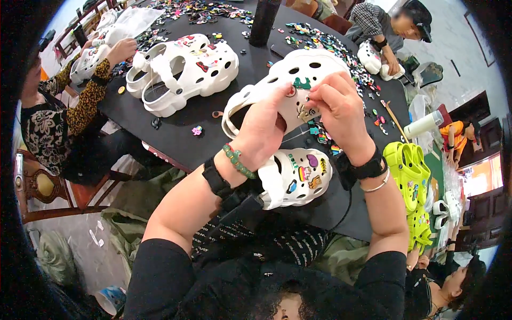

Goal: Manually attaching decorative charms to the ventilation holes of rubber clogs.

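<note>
My left hand (261, 128) is closed on the side of a white clog (266, 88) with round holes, its thumb on the upper. Over the toe, my right hand (344, 109) has its fingers pinched together; what they hold, if anything, is hidden. A green charm (302, 83) and a beige charm (305, 113) sit on the clog beside my fingers. Below my hands, a second white clog (285, 200) carries several colourful charms. A pair of white clogs (181, 80) with charms stands to the left.
Small loose charms (320, 40) are scattered across the dark table (213, 141). A black cylinder (263, 22) stands at the back. Yellow-green clogs (410, 181) are stacked at the right. Co-workers handle white clogs at the left (88, 65) and far right (372, 57).
</note>
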A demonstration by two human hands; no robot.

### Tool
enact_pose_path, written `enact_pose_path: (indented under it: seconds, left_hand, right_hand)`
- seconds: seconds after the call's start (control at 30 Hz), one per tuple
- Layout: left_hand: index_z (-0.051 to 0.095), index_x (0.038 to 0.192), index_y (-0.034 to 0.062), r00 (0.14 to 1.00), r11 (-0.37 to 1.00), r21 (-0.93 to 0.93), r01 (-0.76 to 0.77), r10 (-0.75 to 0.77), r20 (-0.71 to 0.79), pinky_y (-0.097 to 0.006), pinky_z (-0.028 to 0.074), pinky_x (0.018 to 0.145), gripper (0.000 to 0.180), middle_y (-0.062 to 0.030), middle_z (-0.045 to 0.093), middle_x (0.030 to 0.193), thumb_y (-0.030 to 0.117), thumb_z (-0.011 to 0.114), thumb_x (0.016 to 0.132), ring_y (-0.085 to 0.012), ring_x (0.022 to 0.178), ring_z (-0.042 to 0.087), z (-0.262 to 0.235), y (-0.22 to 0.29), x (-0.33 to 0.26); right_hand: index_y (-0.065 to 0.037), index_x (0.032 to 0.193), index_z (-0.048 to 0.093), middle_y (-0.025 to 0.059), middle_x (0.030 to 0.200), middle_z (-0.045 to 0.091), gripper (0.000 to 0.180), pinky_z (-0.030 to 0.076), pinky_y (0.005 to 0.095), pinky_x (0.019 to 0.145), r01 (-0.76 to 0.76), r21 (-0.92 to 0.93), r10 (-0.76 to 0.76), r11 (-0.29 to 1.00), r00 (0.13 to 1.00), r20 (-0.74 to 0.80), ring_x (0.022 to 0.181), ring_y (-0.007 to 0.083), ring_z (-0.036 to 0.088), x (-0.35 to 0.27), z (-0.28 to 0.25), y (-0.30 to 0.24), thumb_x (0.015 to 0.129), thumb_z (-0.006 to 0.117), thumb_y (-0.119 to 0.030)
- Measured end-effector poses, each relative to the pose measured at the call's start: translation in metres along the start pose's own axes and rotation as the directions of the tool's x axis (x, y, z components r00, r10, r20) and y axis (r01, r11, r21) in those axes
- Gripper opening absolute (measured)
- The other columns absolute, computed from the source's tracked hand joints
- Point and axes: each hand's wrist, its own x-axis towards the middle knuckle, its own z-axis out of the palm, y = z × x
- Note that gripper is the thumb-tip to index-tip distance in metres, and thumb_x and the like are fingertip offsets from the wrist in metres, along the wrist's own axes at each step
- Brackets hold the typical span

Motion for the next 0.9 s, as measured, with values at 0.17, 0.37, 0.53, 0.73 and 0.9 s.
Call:
enact_pose_path:
  seconds: [0.17,0.37,0.53,0.73,0.9]
  left_hand:
    - [0.049,0.133,0.0047,0.997,0.987,-0.161,-0.01,0.023,0.08,-0.043,0.046,0.103,0.039,-0.0104,0.059,0.13,0.03,0.044,0.103,-0.0243,0.118,0.059,-0.008,-0.004,0.008]
    - [0.045,0.136,0.0024,0.991,0.982,-0.187,0.013,0.012,0.132,-0.045,0.044,0.106,0.042,-0.0131,0.055,0.136,0.03,0.035,0.106,-0.0271,0.123,0.056,-0.013,-0.006,0.016]
    - [0.046,0.134,-0.0013,0.994,0.986,-0.167,0.009,0.009,0.108,-0.043,0.044,0.106,0.041,-0.0152,0.056,0.135,0.026,0.036,0.106,-0.0277,0.122,0.057,-0.006,0.0,0.014]
    - [0.049,0.133,-0.0008,0.994,0.989,-0.15,0.014,0.003,0.11,-0.047,0.039,0.11,0.044,-0.0146,0.057,0.135,0.031,0.041,0.104,-0.0284,0.125,0.055,-0.016,-0.002,0.023]
    - [0.048,0.134,-0.0016,0.997,0.992,-0.113,0.052,-0.046,0.056,-0.047,0.038,0.111,0.045,-0.0146,0.056,0.136,0.031,0.044,0.103,-0.0287,0.126,0.053,-0.015,-0.004,0.021]
  right_hand:
    - [-0.005,0.08,0.06,0.0059,0.086,0.06,0.019,0.046,0.0385,0.081,0.021,0.022,-0.021,1.0,1.0,0.014,0.091,0.0277,0.056,-0.004,-0.003,0.003,0.068,0.074,-0.001]
    - [-0.005,0.089,0.062,0.0097,0.099,0.063,0.023,0.048,0.0382,0.082,-0.159,0.205,0.163,0.966,0.987,-0.003,0.095,0.0294,0.058,-0.011,-0.007,-0.001,0.072,0.077,-0.005]
    - [-0.005,0.088,0.063,0.0095,0.096,0.065,0.02,0.049,0.0381,0.082,-0.097,0.167,0.1,0.981,0.995,-0.008,0.094,0.0286,0.061,-0.019,-0.024,-0.013,0.075,0.077,-0.008]
    - [-0.004,0.088,0.061,0.0093,0.089,0.061,0.032,0.048,0.0392,0.08,-0.227,0.325,0.101,0.918,0.927,0.36,0.091,0.0299,0.059,-0.056,-0.036,-0.028,0.069,0.082,-0.02]
    - [-0.004,0.092,0.058,0.0105,0.097,0.054,0.045,0.044,0.0393,0.084,-0.308,0.362,0.103,0.88,0.867,0.488,0.095,0.0312,0.051,-0.08,-0.017,-0.037,0.061,0.085,-0.024]
